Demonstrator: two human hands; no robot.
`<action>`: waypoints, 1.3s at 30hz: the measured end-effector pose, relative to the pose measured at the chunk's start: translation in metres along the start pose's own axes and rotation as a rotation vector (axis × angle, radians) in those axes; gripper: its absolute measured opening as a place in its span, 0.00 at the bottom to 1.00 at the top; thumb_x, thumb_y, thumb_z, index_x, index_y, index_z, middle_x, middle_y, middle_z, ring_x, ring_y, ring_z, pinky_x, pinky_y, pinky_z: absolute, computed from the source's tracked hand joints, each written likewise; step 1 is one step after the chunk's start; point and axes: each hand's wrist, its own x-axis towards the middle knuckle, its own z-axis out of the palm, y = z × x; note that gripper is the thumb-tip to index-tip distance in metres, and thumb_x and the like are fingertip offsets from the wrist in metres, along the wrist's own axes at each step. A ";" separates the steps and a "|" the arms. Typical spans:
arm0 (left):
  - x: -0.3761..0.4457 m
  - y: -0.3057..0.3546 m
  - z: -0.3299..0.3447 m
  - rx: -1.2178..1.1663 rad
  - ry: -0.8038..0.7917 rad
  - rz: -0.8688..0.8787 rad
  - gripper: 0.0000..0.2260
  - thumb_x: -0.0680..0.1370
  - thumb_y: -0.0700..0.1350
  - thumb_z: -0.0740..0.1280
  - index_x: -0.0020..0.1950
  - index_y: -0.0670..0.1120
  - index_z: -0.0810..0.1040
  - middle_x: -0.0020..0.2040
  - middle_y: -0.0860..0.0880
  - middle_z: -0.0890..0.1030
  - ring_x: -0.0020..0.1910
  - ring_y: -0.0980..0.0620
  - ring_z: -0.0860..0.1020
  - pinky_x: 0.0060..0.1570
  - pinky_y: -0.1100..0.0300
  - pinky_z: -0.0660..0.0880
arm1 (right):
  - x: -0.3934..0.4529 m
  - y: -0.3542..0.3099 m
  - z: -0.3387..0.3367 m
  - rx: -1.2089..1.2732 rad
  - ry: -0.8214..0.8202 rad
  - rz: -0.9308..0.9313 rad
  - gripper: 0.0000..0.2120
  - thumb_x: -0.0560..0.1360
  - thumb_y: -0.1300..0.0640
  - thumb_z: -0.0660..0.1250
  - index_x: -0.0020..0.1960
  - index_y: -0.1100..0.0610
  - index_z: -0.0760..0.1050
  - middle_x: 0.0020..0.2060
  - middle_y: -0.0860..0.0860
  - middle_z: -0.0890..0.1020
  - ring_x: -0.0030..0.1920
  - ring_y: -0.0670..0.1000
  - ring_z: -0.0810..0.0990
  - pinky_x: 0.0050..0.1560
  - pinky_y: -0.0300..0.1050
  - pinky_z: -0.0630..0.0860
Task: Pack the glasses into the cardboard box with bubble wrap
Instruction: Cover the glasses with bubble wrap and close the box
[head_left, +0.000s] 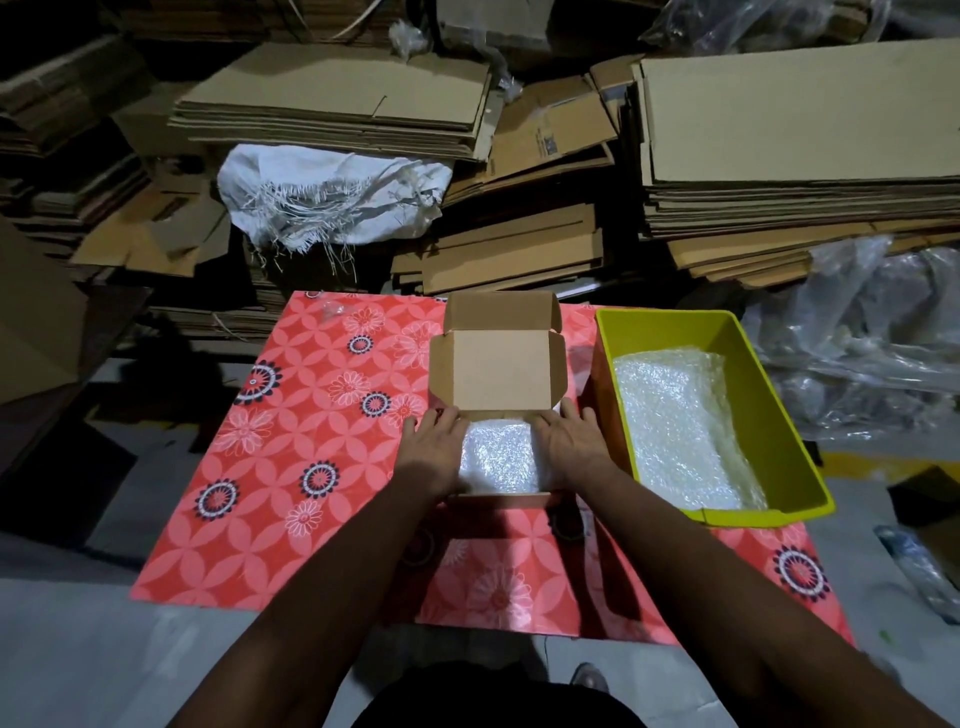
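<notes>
Bubble wrap (498, 460) sits bulging in the box (501, 500), mid-table, lid (501, 370) standing open behind. Glasses presumably inside the wrap, though nothing shows through. Left hand (431, 453) and right hand (570, 448) flank it, fingers laid flat along the wrap's sides, gripping nothing. Risk: that bulge stops the lid closing, and forcing it down could crush the glasses. More wrap waits in the yellow bin (789, 512), just right.

The box (497, 374) sits on the tabletop (311, 441), wrap (498, 457) inside it. A bin (727, 332) stands right of the box; cardboard stacks (519, 249) lie behind it.
</notes>
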 end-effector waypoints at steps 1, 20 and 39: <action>0.000 -0.001 0.001 -0.007 -0.002 -0.002 0.45 0.64 0.67 0.76 0.75 0.50 0.63 0.73 0.50 0.65 0.69 0.46 0.64 0.66 0.45 0.61 | 0.000 0.001 0.000 0.010 -0.009 0.005 0.39 0.63 0.46 0.70 0.72 0.49 0.64 0.66 0.49 0.74 0.66 0.57 0.66 0.59 0.55 0.65; -0.018 -0.015 0.006 -0.226 -0.028 -0.079 0.40 0.71 0.61 0.72 0.79 0.53 0.60 0.75 0.43 0.59 0.72 0.42 0.62 0.66 0.44 0.71 | -0.018 0.009 -0.004 0.066 0.012 0.073 0.26 0.69 0.40 0.74 0.61 0.52 0.77 0.65 0.55 0.68 0.64 0.58 0.65 0.57 0.53 0.71; -0.024 -0.022 -0.016 -1.035 0.192 -0.378 0.17 0.76 0.37 0.69 0.64 0.47 0.77 0.58 0.49 0.78 0.49 0.53 0.79 0.42 0.66 0.75 | -0.006 0.030 -0.030 0.752 0.323 0.210 0.06 0.73 0.59 0.69 0.50 0.58 0.77 0.54 0.56 0.76 0.55 0.57 0.76 0.50 0.44 0.73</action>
